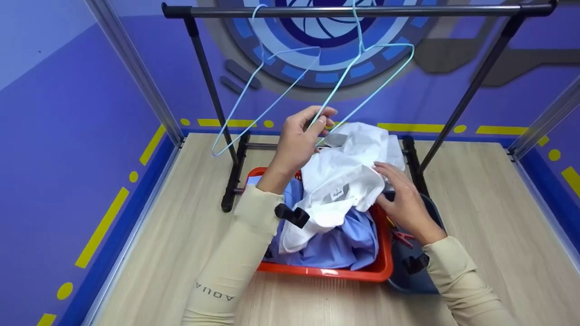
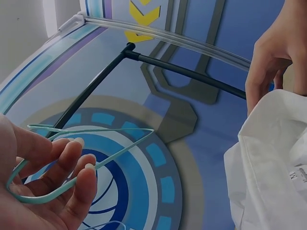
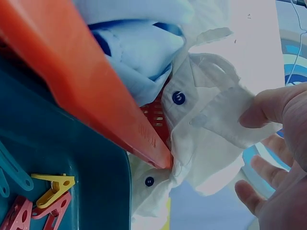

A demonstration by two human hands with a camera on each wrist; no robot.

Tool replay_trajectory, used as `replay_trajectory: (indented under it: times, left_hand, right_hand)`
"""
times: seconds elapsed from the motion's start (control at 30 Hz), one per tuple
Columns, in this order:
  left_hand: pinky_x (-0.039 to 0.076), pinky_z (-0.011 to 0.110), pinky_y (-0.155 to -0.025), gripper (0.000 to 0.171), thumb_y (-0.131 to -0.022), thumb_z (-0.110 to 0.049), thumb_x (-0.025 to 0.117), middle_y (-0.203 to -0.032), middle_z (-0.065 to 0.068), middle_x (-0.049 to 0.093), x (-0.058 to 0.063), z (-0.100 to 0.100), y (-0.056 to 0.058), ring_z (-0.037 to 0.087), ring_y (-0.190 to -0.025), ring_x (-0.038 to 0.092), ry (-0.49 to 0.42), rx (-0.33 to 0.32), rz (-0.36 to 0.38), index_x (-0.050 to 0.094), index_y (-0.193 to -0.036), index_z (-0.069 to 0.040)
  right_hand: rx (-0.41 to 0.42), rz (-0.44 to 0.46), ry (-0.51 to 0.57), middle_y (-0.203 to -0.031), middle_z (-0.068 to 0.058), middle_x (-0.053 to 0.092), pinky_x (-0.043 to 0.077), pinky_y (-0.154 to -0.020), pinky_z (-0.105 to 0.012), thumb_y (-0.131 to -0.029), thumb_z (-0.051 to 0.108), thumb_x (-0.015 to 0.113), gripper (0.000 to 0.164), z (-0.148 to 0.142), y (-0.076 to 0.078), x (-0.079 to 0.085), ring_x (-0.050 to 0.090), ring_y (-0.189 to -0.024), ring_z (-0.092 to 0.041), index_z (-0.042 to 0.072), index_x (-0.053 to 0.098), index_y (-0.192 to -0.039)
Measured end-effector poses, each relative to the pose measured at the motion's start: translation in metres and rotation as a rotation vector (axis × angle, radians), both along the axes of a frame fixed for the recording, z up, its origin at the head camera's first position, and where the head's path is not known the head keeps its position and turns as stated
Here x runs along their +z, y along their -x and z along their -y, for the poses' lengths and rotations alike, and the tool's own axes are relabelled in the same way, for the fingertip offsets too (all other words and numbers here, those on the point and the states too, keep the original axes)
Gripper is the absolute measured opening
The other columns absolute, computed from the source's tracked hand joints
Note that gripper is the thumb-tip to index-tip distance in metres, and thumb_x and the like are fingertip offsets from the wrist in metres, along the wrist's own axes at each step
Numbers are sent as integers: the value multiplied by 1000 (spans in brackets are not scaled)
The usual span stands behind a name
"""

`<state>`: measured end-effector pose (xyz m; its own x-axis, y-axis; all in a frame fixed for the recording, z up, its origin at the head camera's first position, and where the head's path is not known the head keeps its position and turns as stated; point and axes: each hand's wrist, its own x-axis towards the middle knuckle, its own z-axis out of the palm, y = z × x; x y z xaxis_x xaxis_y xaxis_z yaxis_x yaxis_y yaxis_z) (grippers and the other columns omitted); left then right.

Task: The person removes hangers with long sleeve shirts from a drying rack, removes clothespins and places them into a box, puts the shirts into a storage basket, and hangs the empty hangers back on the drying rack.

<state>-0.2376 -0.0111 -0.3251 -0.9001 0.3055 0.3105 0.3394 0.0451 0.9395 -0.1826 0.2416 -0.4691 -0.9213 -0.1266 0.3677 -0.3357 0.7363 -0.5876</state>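
Observation:
My left hand (image 1: 297,138) pinches a lower corner of a light green wire hanger (image 1: 337,88), which hangs by its hook from the rack's bar. In the left wrist view the fingers curl round the wire. A white shirt (image 1: 344,158) with dark buttons lies heaped over the red basket (image 1: 326,272), its collar and label turned up. At the collar's right side my right hand (image 1: 405,206) holds the cloth, thumb (image 3: 256,115) against it, other fingers partly spread. Blue clothing (image 1: 335,249) lies under the shirt in the basket.
A second, light blue hanger (image 1: 244,96) hangs to the left on the black rack's bar (image 1: 299,12). Right of the basket stands a dark blue bin (image 1: 410,283) holding red and yellow clothespins (image 3: 55,189). Panelled walls enclose the wooden tabletop (image 1: 167,231).

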Motion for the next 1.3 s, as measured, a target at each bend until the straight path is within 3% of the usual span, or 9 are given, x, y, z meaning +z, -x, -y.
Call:
replay_trajectory:
  times: [0.33, 0.67, 0.77, 1.03, 1.17, 1.3]
  left_hand:
    - [49, 33, -55, 24, -102, -14, 47, -102, 12, 65, -4, -21, 0, 14, -83, 57, 26, -24, -10, 66, -117, -10]
    - [48, 28, -52, 24, -101, -13, 48, -102, 16, 65, -11, -37, 1, 29, -90, 59, 16, -44, -13, 66, -115, -9]
    - [48, 28, -53, 23, -101, -13, 48, -99, 11, 65, -13, -42, 0, 29, -91, 59, 18, -49, 0, 67, -114, -10]
    - [50, 31, -55, 23, -101, -16, 48, -97, 3, 66, -15, -53, -3, 23, -90, 60, 44, -48, 23, 66, -114, -13]
    - [52, 32, -59, 24, -102, -17, 47, -105, 4, 65, -17, -55, -5, 14, -90, 58, 72, -69, 11, 63, -119, -12]
    - [56, 32, -67, 27, -101, -18, 49, -117, 5, 63, -20, -55, -6, 8, -101, 56, 100, -102, -6, 60, -125, -12]
  right_hand:
    - [5, 67, 4, -147, -5, 45, 34, -110, -54, -86, 3, 68, 66, 2, -1, 0, 40, -138, -28, 25, 44, -143]
    - [16, 21, 8, -139, -6, 52, 39, -106, -52, -86, 6, 69, 56, 3, -2, 0, 46, -131, -27, 18, 50, -138]
    - [12, 14, 6, -137, -8, 54, 40, -105, -51, -86, 7, 69, 54, 4, -2, 0, 48, -129, -27, 15, 51, -136]
    - [-2, 41, 6, -135, -13, 54, 39, -105, -53, -85, 6, 69, 56, 5, -3, -1, 48, -127, -31, 10, 50, -137]
    - [-5, 63, 7, -134, -16, 54, 39, -105, -54, -86, 5, 68, 55, 4, -4, 0, 49, -126, -33, 9, 49, -137]
    - [-12, 88, 8, -134, -17, 54, 40, -104, -55, -87, 5, 66, 53, 5, -5, 0, 50, -125, -34, 7, 49, -137]
